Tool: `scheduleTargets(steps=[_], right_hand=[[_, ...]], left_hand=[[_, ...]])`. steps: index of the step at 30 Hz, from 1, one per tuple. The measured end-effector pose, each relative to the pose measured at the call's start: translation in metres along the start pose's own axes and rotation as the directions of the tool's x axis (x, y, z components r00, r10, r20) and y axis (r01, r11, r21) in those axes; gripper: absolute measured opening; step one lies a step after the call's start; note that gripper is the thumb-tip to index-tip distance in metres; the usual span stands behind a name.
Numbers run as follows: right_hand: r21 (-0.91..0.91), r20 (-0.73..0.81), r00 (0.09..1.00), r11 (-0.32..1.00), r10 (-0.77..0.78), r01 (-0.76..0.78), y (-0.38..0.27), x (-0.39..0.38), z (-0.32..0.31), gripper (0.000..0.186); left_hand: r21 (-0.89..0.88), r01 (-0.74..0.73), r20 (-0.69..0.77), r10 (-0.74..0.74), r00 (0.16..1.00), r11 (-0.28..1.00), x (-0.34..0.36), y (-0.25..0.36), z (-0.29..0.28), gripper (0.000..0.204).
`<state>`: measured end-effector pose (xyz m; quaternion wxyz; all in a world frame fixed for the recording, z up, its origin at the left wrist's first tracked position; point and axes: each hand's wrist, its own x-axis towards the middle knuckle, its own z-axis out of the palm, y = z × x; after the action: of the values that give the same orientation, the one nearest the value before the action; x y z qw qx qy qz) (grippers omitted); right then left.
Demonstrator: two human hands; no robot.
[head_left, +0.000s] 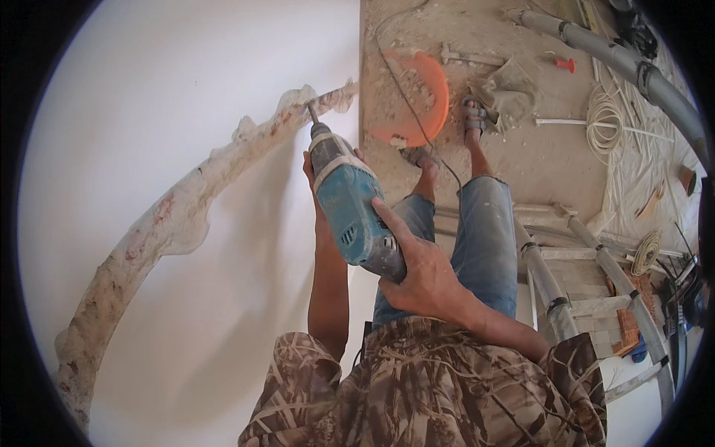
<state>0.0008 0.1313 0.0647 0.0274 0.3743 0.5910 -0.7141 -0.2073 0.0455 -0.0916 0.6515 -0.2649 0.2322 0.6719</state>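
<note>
A dusty teal and black rotary hammer drill (351, 197) points away from me and slightly left. My right hand (428, 272) is wrapped round its rear handle, with a finger stretched along the body. My left hand (310, 170) grips it from below near the front, mostly hidden behind the tool. The drill's metal bit (312, 113) meets a rough chased groove (190, 197) in the white wall (141, 97), close to the groove's far right end. Exposed brick and broken plaster edges show along this curving groove.
An orange bucket (441, 95) with rubble stands by my feet, a dark cord (406, 93) running across it. A hammer (473, 56), a cloth sack (510, 93) and coiled pale cable (605, 123) lie on the dusty floor. A metal ladder (547, 287) stands at my right.
</note>
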Motion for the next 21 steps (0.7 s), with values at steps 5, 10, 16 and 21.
scheduleTargets(steps=[5,10,16,21], right_hand=[[-0.105,0.045,0.999,0.994,-0.012,0.017,-0.022,0.007,0.002,0.101],[-0.16,0.121,0.993,0.987,-0.008,0.027,-0.052,0.027,0.008,0.098],[-0.231,0.104,0.991,0.968,-0.079,0.101,-0.063,0.055,0.004,0.095],[-0.261,0.004,0.992,0.957,-0.128,0.125,-0.005,0.099,0.026,0.092]], left_hand=[[-0.23,-0.003,-0.075,-0.015,0.997,0.973,0.0,0.008,0.002,0.074],[-0.295,-0.023,-0.171,-0.028,0.985,0.955,-0.008,0.031,0.014,0.075],[-0.278,-0.022,-0.135,-0.016,0.991,0.96,0.008,0.036,0.02,0.076],[-0.231,-0.014,-0.07,-0.002,0.998,0.973,0.042,0.013,0.004,0.077]])
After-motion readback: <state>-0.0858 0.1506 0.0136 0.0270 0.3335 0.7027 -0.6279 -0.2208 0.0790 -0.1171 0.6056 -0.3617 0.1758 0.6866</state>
